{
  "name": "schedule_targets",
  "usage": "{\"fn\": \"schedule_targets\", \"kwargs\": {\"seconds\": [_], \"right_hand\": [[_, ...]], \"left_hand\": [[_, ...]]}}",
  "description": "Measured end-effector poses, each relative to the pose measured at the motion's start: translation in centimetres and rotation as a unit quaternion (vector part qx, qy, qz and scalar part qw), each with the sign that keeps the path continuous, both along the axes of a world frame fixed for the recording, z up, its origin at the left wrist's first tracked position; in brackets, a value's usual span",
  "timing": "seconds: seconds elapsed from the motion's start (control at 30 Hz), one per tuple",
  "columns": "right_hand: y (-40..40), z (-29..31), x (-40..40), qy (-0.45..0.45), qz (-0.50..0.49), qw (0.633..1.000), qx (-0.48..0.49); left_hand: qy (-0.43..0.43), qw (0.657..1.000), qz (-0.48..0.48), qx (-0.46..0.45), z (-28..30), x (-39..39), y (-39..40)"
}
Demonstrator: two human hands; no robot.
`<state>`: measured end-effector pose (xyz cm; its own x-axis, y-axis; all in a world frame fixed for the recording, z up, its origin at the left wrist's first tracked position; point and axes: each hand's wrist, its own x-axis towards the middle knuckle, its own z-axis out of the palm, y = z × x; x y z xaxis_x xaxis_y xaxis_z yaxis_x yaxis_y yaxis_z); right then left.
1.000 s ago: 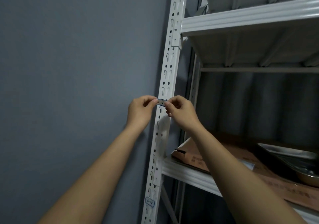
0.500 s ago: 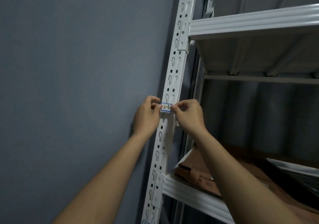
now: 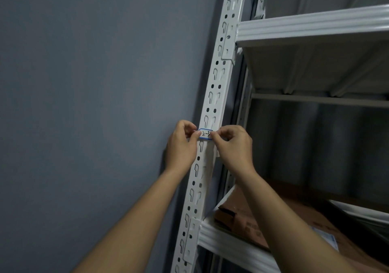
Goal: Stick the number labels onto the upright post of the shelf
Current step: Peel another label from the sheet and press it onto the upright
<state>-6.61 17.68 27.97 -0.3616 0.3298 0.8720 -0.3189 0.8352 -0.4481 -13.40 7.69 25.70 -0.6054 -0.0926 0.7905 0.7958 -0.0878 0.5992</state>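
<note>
1. L side: grey wall [image 3: 84, 104], nothing on it. My left hand [image 3: 182, 146] sits just left of the upright post [image 3: 212, 95], fingers [image 3: 194, 135] curled, thumb and forefinger pinching the left end of the number label [image 3: 205, 134].
2. Centre: label lies flat across the post face, long axis horizontal, crosswise to the post. White w/ blue border, handwritten digits, looks like "2-3" but partly covered. It sits between both hands, equally near each, approx midway between the upper shelf [image 3: 311, 24] and lower shelf [image 3: 231, 243].
3. R side: right hand [image 3: 233, 146] just right of the post, fingers curled, tips pinching the label's right end.
4. Judgement: label looks placed, not yet rubbed down. Next move prob needs pressure toward the post, from the middle outward along the long axis.
5. Far R: cardboard box [image 3: 263, 220] on the lower shelf, well apart from the hands.
</note>
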Motion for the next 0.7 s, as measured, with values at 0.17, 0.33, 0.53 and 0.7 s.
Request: {"fn": "schedule_targets", "kwargs": {"seconds": [0.17,0.33,0.53,0.7], "right_hand": [[0.26,-0.08,-0.09,0.001,0.001,1.0,-0.005],[0.12,-0.06,-0.2,0.005,-0.003,1.0,-0.004],[-0.06,0.05,-0.26,-0.002,-0.011,1.0,-0.004],[-0.31,0.18,-0.14,-0.009,-0.027,1.0,0.002]], "left_hand": [[0.001,1.0,-0.002,0.002,-0.04,-0.17,0.22],[0.0,1.0,0.013,-0.001,-0.02,-0.24,0.36],[0.0,1.0,0.019,0.0,-0.02,-0.28,0.4],[-0.005,1.0,0.022,0.0,-0.04,-0.4,0.53]]}}
